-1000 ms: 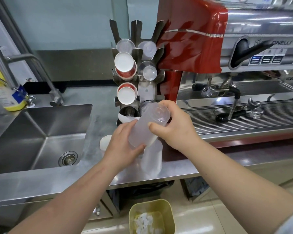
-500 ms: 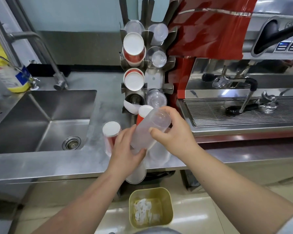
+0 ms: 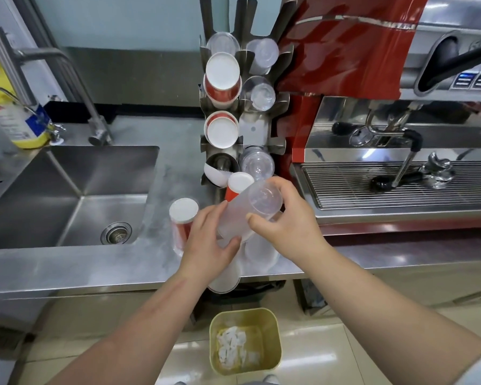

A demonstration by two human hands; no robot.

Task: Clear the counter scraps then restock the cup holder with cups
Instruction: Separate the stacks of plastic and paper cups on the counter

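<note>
Two hands (image 3: 210, 245) (image 3: 288, 227) — one clear cup stack (image 3: 247, 213)

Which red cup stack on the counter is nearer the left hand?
The left red stack, standing by the sink; the left hand is beside it. The other red stack stands farther back by the holder.

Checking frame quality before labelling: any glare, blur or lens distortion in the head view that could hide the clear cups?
Head view: wide-angle bowing bends the counter edge and faucet. Glare streaks the espresso machine and floor tiles. The stack of clear cups held by the left hand and right hand is translucent and low-contrast; clear cups in the cup holder are faint too. Slight softness overall.
</note>
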